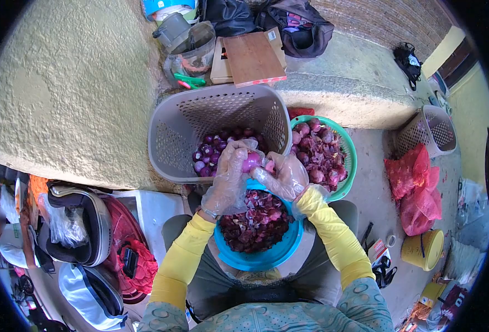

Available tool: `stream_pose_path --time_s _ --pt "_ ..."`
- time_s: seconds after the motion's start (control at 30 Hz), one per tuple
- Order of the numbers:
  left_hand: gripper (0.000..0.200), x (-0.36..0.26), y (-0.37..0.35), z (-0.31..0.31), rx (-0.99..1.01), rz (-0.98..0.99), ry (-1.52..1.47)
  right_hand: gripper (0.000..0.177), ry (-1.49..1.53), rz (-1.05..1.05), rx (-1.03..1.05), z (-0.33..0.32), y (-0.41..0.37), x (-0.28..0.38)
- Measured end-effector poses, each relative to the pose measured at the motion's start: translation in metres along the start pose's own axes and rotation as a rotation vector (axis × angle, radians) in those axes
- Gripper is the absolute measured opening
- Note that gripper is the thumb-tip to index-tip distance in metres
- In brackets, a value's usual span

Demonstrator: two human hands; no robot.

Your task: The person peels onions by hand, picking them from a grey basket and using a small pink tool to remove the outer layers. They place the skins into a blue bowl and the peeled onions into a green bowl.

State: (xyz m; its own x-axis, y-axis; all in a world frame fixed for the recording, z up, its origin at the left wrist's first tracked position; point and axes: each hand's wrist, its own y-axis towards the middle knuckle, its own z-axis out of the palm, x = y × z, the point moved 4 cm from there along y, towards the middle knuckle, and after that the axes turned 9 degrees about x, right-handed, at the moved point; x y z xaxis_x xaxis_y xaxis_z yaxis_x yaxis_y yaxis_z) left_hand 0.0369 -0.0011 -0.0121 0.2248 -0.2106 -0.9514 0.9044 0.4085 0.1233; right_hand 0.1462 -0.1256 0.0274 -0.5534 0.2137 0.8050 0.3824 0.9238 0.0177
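My left hand (229,176), in a clear plastic glove, is closed around a purple onion (251,162) with a smooth, shiny surface. Beside it, my gloved right hand (286,176) pinches a pinkish piece of onion skin (269,166) against the onion's side. Both hands hover over the far rim of a blue basin (219,250) filled with dark red onion skins (253,224). Just beyond stands a tall grey perforated basket (167,133) with shiny purple onions (207,155) in its bottom. To the right, a green basin (350,149) holds onions in dry skins (316,146).
A cardboard box and brown board (254,55) lie behind the basket. On the right are red mesh sacks (416,188), a yellow bucket (422,249) and another grey basket (438,130). A helmet (84,224) sits at left, and a person (26,243) shows at the left edge.
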Motion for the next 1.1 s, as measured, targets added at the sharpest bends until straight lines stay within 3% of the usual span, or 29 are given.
stream_pose_path --time_s 0.2,0.3,0.37,0.5,0.57,0.6,0.67,0.9,0.97,1.1 --pt "0.049 -0.002 0.0 0.0 -0.005 -0.004 0.074 0.049 -0.095 -0.01 -0.009 0.003 0.0 0.0" --pt "0.048 -0.003 -0.002 0.001 -0.036 -0.062 0.039 0.048 -0.259 -0.124 -0.008 0.002 -0.002 0.005" --pt "0.049 0.007 -0.002 -0.004 -0.035 -0.145 -0.172 0.047 -0.239 -0.151 -0.056 -0.002 -0.002 0.011" --pt "0.049 -0.001 -0.002 -0.002 -0.041 -0.222 -0.302 0.05 -0.256 -0.097 -0.103 -0.004 0.0 -0.004" --pt "0.051 -0.01 -0.005 0.001 -0.065 -0.413 -0.327 0.054 -0.163 -0.161 -0.149 -0.006 0.001 -0.006" --pt "0.051 -0.017 -0.003 0.001 -0.066 -0.413 -0.327 0.054 -0.163 -0.162 -0.148 -0.007 0.001 -0.006" --pt "0.057 -0.021 -0.001 0.007 0.044 -0.545 -0.393 0.059 -0.217 -0.174 -0.12 -0.01 0.002 -0.007" --pt "0.061 -0.003 -0.005 -0.003 0.094 -0.577 -0.377 0.064 -0.261 -0.193 -0.042 -0.015 0.002 -0.004" --pt "0.06 0.001 -0.006 -0.01 -0.052 -0.692 -0.253 0.065 -0.276 -0.239 -0.063 -0.014 0.002 -0.002" --pt "0.061 -0.019 -0.008 0.005 -0.139 -0.773 -0.218 0.064 -0.328 -0.297 -0.102 -0.014 0.003 0.001"
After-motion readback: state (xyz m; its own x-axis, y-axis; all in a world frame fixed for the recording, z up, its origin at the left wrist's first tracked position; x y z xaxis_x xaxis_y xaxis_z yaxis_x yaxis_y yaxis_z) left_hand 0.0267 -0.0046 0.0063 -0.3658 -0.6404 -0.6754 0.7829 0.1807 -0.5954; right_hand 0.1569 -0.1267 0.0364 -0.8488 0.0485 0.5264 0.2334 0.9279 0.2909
